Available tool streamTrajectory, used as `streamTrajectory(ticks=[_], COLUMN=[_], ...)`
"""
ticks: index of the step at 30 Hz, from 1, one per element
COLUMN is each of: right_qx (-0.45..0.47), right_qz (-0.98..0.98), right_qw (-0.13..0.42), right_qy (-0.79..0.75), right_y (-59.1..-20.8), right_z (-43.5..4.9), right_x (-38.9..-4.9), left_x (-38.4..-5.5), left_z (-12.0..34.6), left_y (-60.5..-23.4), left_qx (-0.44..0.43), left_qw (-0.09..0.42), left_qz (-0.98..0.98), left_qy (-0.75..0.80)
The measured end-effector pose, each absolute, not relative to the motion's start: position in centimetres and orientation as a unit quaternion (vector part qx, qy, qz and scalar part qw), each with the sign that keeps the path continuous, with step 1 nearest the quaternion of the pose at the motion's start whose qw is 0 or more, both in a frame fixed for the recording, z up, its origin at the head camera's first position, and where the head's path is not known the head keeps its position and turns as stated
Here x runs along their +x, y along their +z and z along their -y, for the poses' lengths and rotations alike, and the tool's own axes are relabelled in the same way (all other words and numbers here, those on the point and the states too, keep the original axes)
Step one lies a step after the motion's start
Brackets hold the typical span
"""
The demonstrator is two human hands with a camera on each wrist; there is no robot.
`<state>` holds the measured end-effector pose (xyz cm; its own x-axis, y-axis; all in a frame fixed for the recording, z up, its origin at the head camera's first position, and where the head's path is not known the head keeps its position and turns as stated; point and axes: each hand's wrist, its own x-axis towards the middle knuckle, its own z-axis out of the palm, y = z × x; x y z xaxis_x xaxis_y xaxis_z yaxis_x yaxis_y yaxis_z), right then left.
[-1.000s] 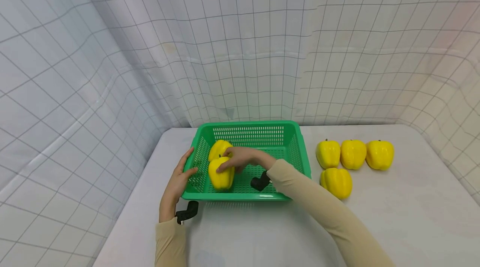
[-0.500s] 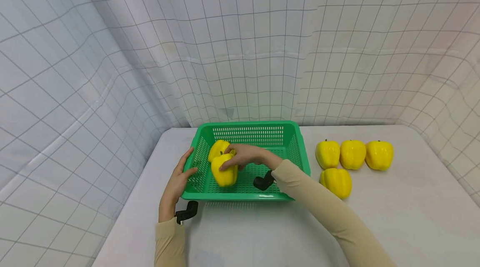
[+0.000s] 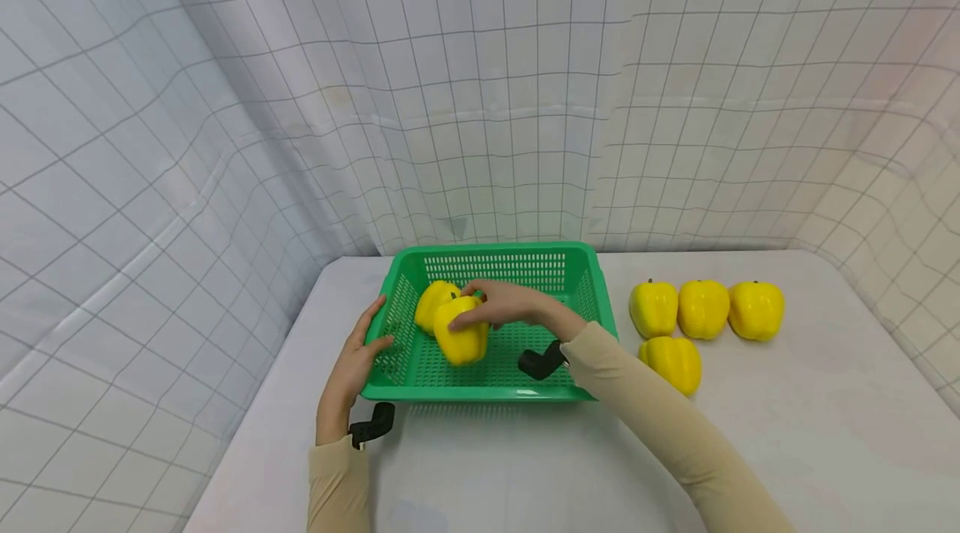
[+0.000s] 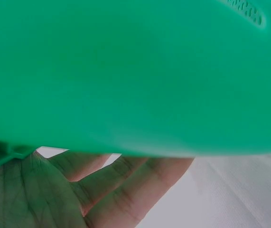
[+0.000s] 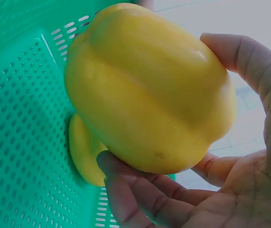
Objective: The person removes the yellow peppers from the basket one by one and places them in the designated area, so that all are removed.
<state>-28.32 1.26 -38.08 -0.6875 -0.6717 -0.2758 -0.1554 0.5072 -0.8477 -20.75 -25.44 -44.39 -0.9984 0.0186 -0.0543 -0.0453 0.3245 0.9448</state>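
My right hand [image 3: 512, 302] grips a yellow bell pepper [image 3: 460, 343] from above, inside the green plastic basket [image 3: 480, 393]. In the right wrist view this bell pepper [image 5: 144, 90] sits between thumb and fingers, tilted, above the basket floor. A second yellow bell pepper [image 3: 430, 306] lies behind it at the basket's left side, partly covered by the held one. My left hand [image 3: 352, 365] holds the basket's left rim, thumb over the edge and fingers along the outside. The left wrist view shows those fingers [image 4: 135, 190] passing behind the green wall, their tips hidden.
Three yellow bell peppers stand in a row right of the basket, the middle one [image 3: 703, 310] among them. Another bell pepper [image 3: 672, 365] lies on its side in front. A white gridded curtain [image 3: 480, 100] surrounds the white table [image 3: 480, 475]. Each wrist carries a black camera mount [image 3: 542, 361].
My right hand has moved the held bell pepper rightward and a little back, away from the basket's front left. The other bell pepper shows more now. My left hand stays at the rim.
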Motion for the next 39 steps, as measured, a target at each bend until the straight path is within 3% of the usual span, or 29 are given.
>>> streamTrajectory(ticks=[39], right_qx=[-0.169], right_qz=[-0.846], right_qw=[0.135], right_qy=[-0.487], right_y=[-36.9], right_z=[-11.0], right_x=[-24.1], left_x=[-20.8], left_z=[25.4], left_y=[-44.6], left_qx=[-0.004], left_qw=[0.022], left_qz=[-0.818], left_qy=[0.575])
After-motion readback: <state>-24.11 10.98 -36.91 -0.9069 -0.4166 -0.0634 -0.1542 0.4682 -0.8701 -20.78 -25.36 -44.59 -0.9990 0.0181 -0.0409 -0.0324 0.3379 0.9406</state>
